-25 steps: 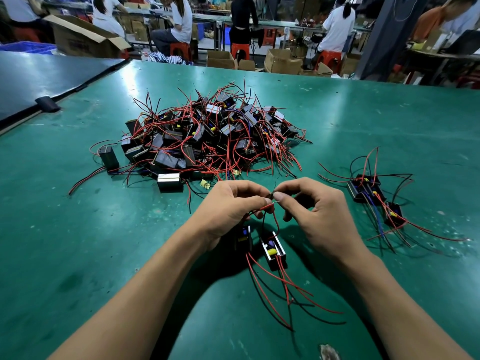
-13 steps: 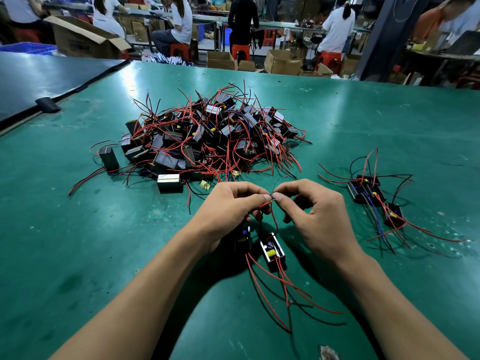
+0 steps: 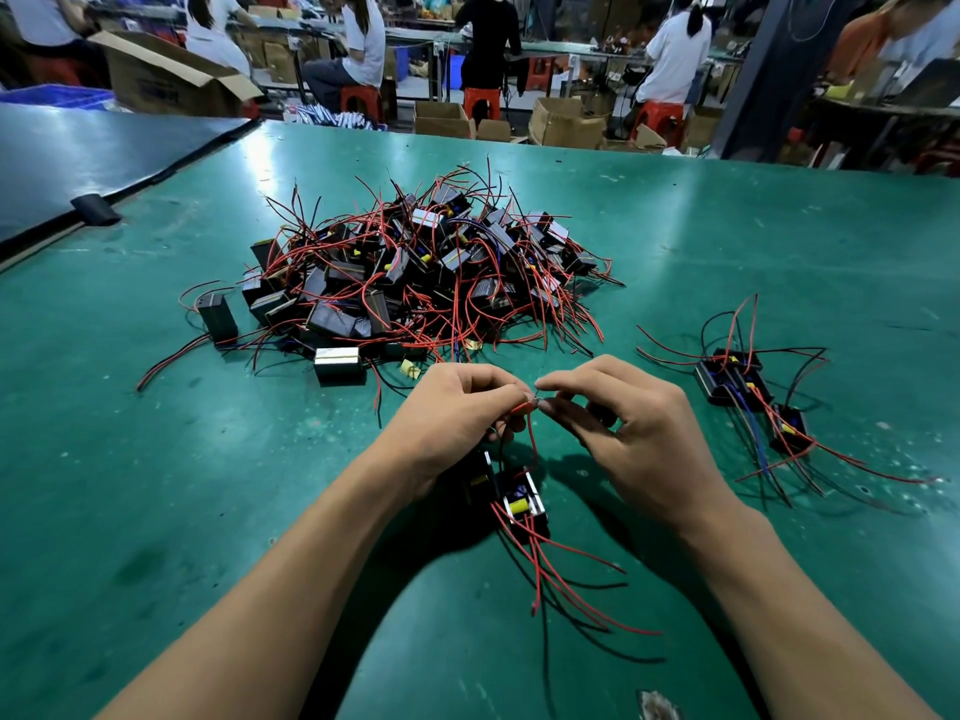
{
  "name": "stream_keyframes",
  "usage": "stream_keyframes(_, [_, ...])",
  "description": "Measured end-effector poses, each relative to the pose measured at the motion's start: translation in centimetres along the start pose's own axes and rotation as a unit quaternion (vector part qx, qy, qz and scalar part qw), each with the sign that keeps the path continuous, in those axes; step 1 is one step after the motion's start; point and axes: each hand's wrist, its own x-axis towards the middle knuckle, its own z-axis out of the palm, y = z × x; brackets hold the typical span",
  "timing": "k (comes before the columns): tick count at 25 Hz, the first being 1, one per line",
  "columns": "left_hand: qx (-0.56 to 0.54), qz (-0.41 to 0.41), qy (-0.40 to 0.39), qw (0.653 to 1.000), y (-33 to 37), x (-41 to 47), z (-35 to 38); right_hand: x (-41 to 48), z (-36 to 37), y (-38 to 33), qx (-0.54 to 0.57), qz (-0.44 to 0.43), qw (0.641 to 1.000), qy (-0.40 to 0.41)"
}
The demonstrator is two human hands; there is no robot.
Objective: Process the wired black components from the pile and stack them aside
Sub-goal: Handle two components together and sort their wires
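1. The left hand [image 3: 452, 413] and right hand [image 3: 634, 428] stay over the green desk [image 3: 156, 485], both pinching a red wire [image 3: 531, 433] where their fingertips meet.
2. The wired black component [image 3: 522, 504] beneath them has shifted slightly left.
3. The pile [image 3: 415, 272] behind and the stack [image 3: 737, 381] at right lie unchanged.

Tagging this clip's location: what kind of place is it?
Likely an electronics assembly workshop: a pile of wired black components on a green worktable, seated workers at benches behind, cardboard boxes on the floor.
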Motion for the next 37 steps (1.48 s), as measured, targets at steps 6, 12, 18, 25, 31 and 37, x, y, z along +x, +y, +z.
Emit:
stream_keyframes(6, [-0.003, -0.009, -0.03, 0.999, 0.1, 0.0, -0.3, 0.1, -0.3, 0.0, -0.015, 0.001, 1.0, -0.002])
stream_keyframes(12, [-0.018, -0.002, -0.048, 0.999, 0.0, -0.1, -0.4, 0.1, 0.4, -0.9, 0.049, 0.091, 0.995, 0.015])
stream_keyframes(18, [0.022, 0.019, -0.046, 0.999, -0.1, -0.2, -0.3, 0.7, 0.7, -1.5, 0.271, 0.382, 0.882, -0.048])
stream_keyframes(25, [-0.007, 0.004, -0.011, 1.0, 0.1, -0.1, -0.4, 0.7, -0.2, -0.7, 0.304, 0.32, 0.897, -0.014])
stream_keyframes(31, [-0.019, -0.009, -0.021, 1.0, 0.3, -0.4, -0.3, 0.0, -0.3, -0.6, 0.219, 0.208, 0.952, -0.045])
stream_keyframes(37, [0.001, -0.005, -0.038, 0.999, 0.5, -0.5, -0.6, 0.1, -0.6, -0.5, 0.165, 0.136, 0.976, -0.035])
